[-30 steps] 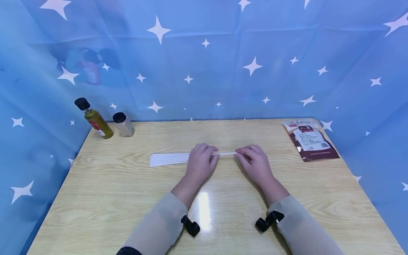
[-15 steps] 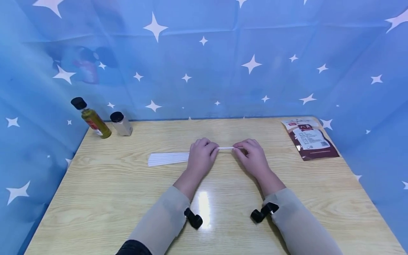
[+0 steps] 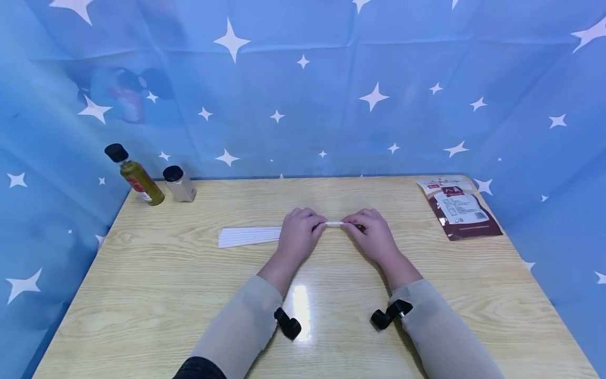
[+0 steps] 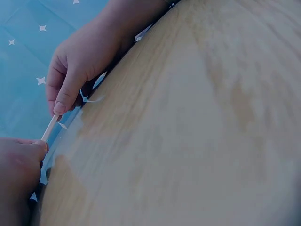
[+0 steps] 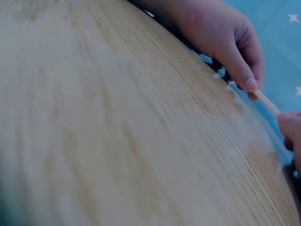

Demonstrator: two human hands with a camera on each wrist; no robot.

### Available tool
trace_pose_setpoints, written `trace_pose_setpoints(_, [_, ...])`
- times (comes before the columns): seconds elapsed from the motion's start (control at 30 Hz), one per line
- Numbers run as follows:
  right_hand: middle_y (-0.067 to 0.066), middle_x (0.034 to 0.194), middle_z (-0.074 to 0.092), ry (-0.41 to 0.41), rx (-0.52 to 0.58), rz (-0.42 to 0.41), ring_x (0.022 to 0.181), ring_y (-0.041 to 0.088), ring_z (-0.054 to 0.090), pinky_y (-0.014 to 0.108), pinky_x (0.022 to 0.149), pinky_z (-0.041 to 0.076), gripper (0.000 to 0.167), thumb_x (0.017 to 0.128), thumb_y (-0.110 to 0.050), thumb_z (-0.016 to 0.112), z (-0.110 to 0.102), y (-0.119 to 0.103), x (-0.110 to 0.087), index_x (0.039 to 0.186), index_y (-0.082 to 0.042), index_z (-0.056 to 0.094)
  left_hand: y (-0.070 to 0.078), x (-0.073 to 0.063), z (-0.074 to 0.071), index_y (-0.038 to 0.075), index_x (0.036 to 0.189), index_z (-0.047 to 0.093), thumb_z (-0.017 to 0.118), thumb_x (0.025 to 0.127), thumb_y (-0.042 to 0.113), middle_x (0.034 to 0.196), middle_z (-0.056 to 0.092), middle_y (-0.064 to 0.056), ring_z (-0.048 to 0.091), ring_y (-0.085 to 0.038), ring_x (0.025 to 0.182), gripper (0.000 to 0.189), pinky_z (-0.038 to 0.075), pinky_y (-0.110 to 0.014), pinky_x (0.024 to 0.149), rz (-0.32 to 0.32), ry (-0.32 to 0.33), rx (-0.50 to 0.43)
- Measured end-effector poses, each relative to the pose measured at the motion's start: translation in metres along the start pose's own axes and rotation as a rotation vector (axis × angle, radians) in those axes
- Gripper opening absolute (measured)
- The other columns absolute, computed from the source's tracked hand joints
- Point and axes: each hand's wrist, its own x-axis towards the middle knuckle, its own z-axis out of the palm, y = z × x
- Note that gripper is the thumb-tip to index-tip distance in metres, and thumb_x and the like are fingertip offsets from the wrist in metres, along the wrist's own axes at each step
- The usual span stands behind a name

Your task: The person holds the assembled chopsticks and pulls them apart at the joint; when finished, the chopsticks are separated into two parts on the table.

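White pleated paper (image 3: 248, 237) lies on the table, its loose left end spread slightly like a fan. Its right part goes behind my left hand (image 3: 298, 237). Between my hands runs a narrow white strip (image 3: 334, 223); whether it joins the pleats is hidden by the left hand. My left hand pinches the strip between thumb and fingers, and my right hand (image 3: 371, 234) pinches it a short way to the right. In the left wrist view the strip (image 4: 50, 128) shows between both thumbs; the right wrist view also shows the strip (image 5: 267, 101).
A bottle of greenish oil (image 3: 142, 182) with a black cap stands at the table's back left. Beside it is a small black-lidded shaker (image 3: 182, 187). A maroon and white packet (image 3: 459, 209) lies at the back right. A blue starry curtain (image 3: 326, 121) hangs behind the wooden table (image 3: 142, 295).
My right hand has moved left along the strip, narrowing the gap between the hands. Both hands have shifted slightly towards the back. The pleated end has stayed nearly where it was.
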Motion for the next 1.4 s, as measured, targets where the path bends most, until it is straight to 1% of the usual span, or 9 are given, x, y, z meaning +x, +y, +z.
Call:
trace_pose_setpoints(0.13, [0.001, 0.098, 0.073, -0.017, -0.007, 0.005, 0.092, 0.023, 0.058, 0.043, 0.080, 0.044, 0.010, 0.102, -0.018, 0.076, -0.0006, 0.0000, -0.0001, 0.108, -0.012, 0.082, 0.0015, 0.0006, -0.0011, 0.024, 0.107, 0.086, 0.076, 0.102, 0.031, 0.105, 0.077, 0.007, 0.066, -0.019, 0.098, 0.013, 0.052, -0.040, 0.089, -0.021, -0.030, 0.014])
trace_pose_setpoints(0.23, [0.001, 0.097, 0.073, -0.020, -0.003, -0.002, 0.092, 0.023, 0.057, 0.043, 0.081, 0.044, 0.010, 0.102, -0.016, 0.075, -0.0012, -0.0004, -0.0001, 0.107, -0.011, 0.082, 0.0022, 0.0007, -0.0014, 0.025, 0.108, 0.086, 0.077, 0.101, 0.032, 0.104, 0.077, 0.007, 0.065, -0.019, 0.098, 0.014, 0.052, -0.038, 0.089, -0.030, -0.037, 0.015])
trace_pose_setpoints(0.4, [0.001, 0.096, 0.073, -0.020, 0.022, 0.007, 0.091, 0.023, 0.057, 0.042, 0.080, 0.043, 0.010, 0.102, -0.016, 0.075, -0.0033, -0.0024, -0.0008, 0.106, -0.010, 0.081, 0.0020, 0.0004, -0.0007, 0.024, 0.107, 0.087, 0.079, 0.099, 0.031, 0.102, 0.077, 0.007, 0.065, -0.018, 0.095, 0.013, 0.052, -0.036, 0.088, -0.027, -0.023, -0.007])
trace_pose_setpoints(0.6, [0.001, 0.096, 0.072, -0.037, 0.033, 0.033, 0.091, 0.021, 0.056, 0.041, 0.079, 0.044, 0.011, 0.103, -0.017, 0.075, -0.0032, -0.0017, -0.0009, 0.107, -0.010, 0.082, 0.0007, -0.0001, 0.0000, 0.023, 0.106, 0.087, 0.079, 0.100, 0.030, 0.102, 0.077, 0.006, 0.066, -0.019, 0.096, 0.013, 0.052, -0.036, 0.089, -0.026, -0.030, -0.034])
trace_pose_setpoints(0.8, [0.001, 0.097, 0.073, -0.032, 0.037, 0.034, 0.090, 0.022, 0.057, 0.042, 0.079, 0.045, 0.011, 0.102, -0.016, 0.075, -0.0039, -0.0028, 0.0002, 0.106, -0.009, 0.082, -0.0002, -0.0003, -0.0001, 0.022, 0.106, 0.087, 0.079, 0.099, 0.029, 0.101, 0.078, 0.005, 0.066, -0.019, 0.094, 0.012, 0.052, -0.036, 0.089, -0.017, -0.018, -0.037])
trace_pose_setpoints(1.0, [0.000, 0.096, 0.072, -0.056, 0.042, 0.049, 0.089, 0.021, 0.055, 0.041, 0.078, 0.045, 0.011, 0.102, -0.017, 0.075, -0.0059, -0.0034, 0.0001, 0.106, -0.009, 0.082, -0.0007, -0.0009, 0.0005, 0.023, 0.106, 0.087, 0.079, 0.099, 0.030, 0.102, 0.078, 0.006, 0.066, -0.018, 0.094, 0.013, 0.051, -0.037, 0.088, -0.024, -0.034, -0.045])
trace_pose_setpoints(1.27, [0.002, 0.095, 0.073, -0.031, 0.062, 0.040, 0.091, 0.022, 0.056, 0.040, 0.079, 0.044, 0.008, 0.101, -0.012, 0.075, -0.0049, -0.0043, -0.0006, 0.104, -0.008, 0.082, -0.0009, -0.0004, -0.0009, 0.023, 0.107, 0.087, 0.079, 0.099, 0.030, 0.102, 0.078, 0.006, 0.065, -0.017, 0.093, 0.013, 0.051, -0.037, 0.088, -0.034, -0.045, -0.059])
trace_pose_setpoints(1.4, [0.002, 0.095, 0.073, -0.033, 0.073, 0.034, 0.090, 0.022, 0.056, 0.039, 0.077, 0.045, 0.009, 0.101, -0.013, 0.076, -0.0034, -0.0035, 0.0000, 0.104, -0.008, 0.082, -0.0028, -0.0015, -0.0012, 0.023, 0.106, 0.087, 0.080, 0.099, 0.030, 0.102, 0.078, 0.006, 0.066, -0.017, 0.093, 0.012, 0.051, -0.037, 0.088, -0.043, -0.047, -0.054])
